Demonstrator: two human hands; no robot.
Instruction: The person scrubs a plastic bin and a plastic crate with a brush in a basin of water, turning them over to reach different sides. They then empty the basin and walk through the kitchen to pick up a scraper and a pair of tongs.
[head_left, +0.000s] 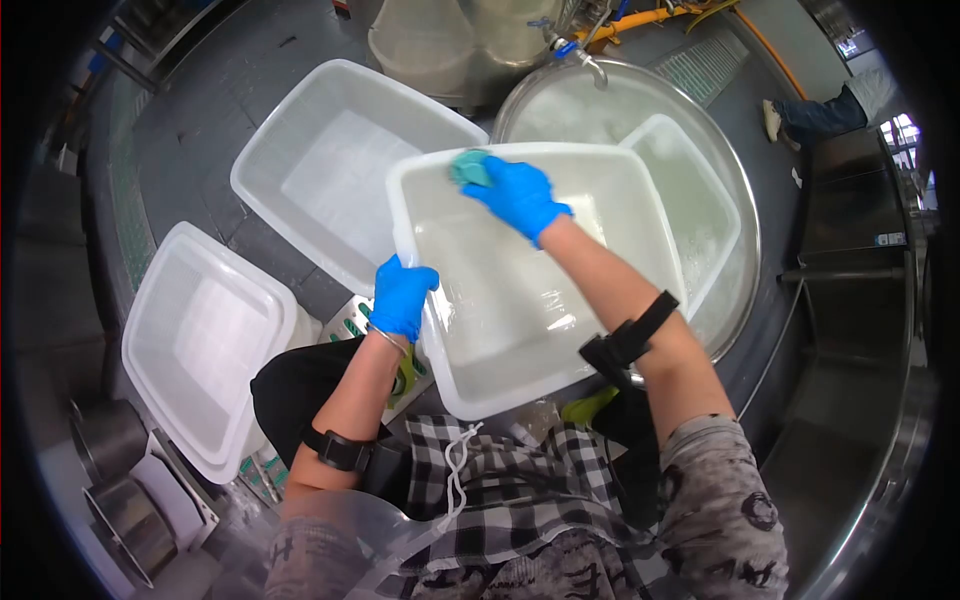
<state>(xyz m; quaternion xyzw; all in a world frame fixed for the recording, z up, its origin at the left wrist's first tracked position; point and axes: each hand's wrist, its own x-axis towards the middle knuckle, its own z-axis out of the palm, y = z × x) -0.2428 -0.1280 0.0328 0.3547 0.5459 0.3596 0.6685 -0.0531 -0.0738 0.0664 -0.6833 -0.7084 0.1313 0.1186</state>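
Note:
A white plastic tub [520, 270] is tilted in front of me, its inside wet and shiny. My left hand [402, 297], in a blue glove, is closed around the tub's left rim. A green scouring pad [469, 168] is pressed by my gloved right hand [520, 195] against the inside of the tub near its far left corner. The right fingers are wrapped over the pad, partly hiding it. Behind the tub's right side, another white tub [728, 215] lies in the soapy water of a large round metal basin [752, 270].
One white tub [255, 185] stands on the floor at far left, and a stack of white tubs [150, 350] is nearer on the left. A tap [590, 62] overhangs the basin. A person's leg [825, 118] shows at right, near steel counters [850, 340].

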